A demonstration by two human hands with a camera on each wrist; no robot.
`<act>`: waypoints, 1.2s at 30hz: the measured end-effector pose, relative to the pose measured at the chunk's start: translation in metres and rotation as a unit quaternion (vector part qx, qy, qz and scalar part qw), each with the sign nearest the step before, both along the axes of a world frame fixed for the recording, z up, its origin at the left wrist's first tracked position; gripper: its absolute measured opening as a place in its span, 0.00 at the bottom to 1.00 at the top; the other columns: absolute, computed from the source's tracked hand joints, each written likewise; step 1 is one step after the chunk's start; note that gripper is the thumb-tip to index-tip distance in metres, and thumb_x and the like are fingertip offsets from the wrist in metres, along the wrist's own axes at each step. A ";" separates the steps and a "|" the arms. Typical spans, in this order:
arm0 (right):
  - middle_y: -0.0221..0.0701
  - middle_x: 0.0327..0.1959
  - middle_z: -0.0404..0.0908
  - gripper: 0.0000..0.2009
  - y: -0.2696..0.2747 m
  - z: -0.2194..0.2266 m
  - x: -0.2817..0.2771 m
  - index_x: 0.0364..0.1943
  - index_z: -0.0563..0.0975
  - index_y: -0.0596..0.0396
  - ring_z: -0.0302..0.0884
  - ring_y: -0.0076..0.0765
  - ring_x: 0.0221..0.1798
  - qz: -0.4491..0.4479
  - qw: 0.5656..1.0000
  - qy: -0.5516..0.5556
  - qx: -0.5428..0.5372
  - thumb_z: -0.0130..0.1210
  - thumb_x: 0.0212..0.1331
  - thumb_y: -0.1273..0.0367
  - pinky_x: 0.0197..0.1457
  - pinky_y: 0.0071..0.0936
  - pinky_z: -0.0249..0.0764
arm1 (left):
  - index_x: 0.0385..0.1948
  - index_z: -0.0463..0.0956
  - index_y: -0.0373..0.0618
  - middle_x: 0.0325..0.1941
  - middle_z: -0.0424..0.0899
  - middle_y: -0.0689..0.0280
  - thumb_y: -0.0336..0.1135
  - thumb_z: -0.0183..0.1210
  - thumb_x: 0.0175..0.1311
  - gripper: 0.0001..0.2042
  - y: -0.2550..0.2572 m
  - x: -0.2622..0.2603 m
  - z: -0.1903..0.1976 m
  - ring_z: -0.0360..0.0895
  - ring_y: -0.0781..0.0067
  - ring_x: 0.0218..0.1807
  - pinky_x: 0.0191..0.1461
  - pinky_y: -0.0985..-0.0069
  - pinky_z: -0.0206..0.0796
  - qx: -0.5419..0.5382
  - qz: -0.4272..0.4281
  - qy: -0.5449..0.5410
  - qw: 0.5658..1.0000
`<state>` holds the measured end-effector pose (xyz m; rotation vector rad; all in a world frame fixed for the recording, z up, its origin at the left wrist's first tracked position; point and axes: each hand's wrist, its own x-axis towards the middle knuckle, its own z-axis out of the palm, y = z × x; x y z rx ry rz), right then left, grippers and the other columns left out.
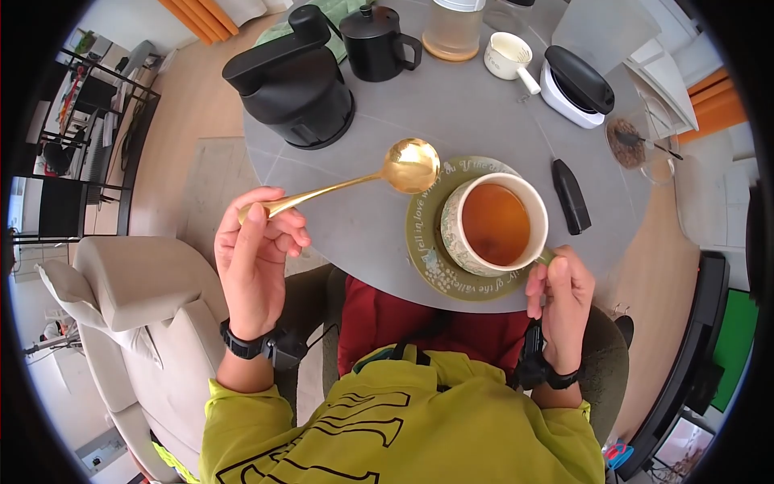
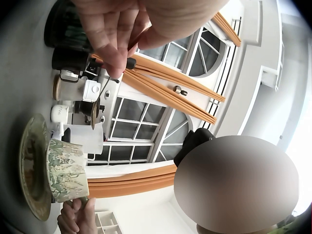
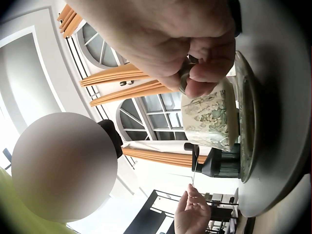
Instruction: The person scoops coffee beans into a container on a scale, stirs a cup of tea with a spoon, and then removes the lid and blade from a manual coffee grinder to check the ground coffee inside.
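Note:
A gold spoon point(image 1: 411, 166) is pinched by its handle between the thumb and fingers of my left hand point(image 1: 256, 254). Its round bowl hangs over the table, just left of the saucer's rim. My right hand point(image 1: 562, 294) grips the green handle point(image 1: 547, 256) of a cup with a floral pattern point(image 3: 207, 119). Amber-brown liquid point(image 1: 494, 222) fills much of the cup point(image 1: 459, 242), with darker bits showing near the bottom. Beneath it lies a green saucer point(image 1: 422, 234) with white lettering around its rim. In the left wrist view the cup point(image 2: 68, 170) stands upright over the saucer.
A black grinder-like appliance point(image 1: 294, 89) and a lidded black pot point(image 1: 372, 44) stand at the back left. Behind are a glass jar point(image 1: 453, 28), a small white pourer point(image 1: 508, 56) and a white-and-black device point(image 1: 576, 85). A black slim object point(image 1: 571, 196) lies right of the saucer.

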<state>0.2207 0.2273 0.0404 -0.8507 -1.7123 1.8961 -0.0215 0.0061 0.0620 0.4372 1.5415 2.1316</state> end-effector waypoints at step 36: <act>0.25 0.12 0.63 0.13 0.010 0.024 0.011 0.44 0.71 0.55 0.56 0.17 0.16 0.035 0.972 -0.139 0.187 0.60 0.58 0.72 0.20 0.19 0.54 | 0.46 0.73 0.36 0.31 0.81 0.59 0.36 0.48 0.72 0.13 0.019 0.039 0.009 0.77 0.73 0.29 0.32 0.80 0.67 -0.086 -0.029 0.102 0.991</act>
